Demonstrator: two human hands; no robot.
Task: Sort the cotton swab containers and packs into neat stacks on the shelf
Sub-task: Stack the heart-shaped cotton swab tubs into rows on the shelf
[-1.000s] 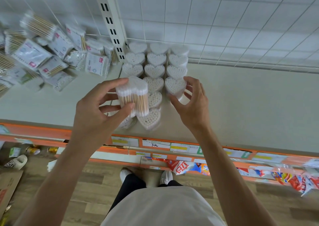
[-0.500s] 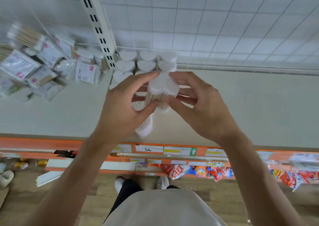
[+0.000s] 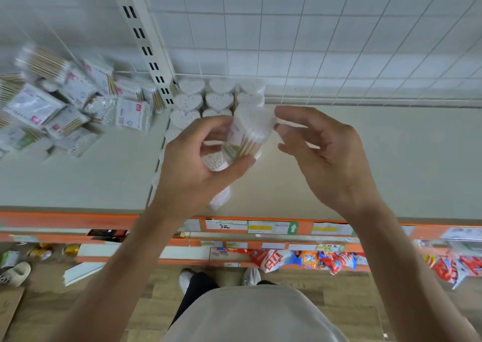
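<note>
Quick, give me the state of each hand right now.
Left hand: grips the heart-shaped cotton swab container, lifted above the shelf.
Right hand: open, fingers loosely curled beside the container, holding nothing.

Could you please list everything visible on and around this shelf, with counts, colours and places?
Heart-shaped clear plastic cotton swab container: one, white tips, tan sticks, held above the shelf.
Heart-shaped containers in rows: several, white, against the back grid.
Flat cotton swab packs: many, white and clear, piled loosely at left.
Shelf: one, pale grey, orange front edge.
Price labels: several, white, on the orange edge.
Snack bags: several, red and blue, lower shelf.
Left hand: grips the held container.
Right hand: open, beside it.
</note>
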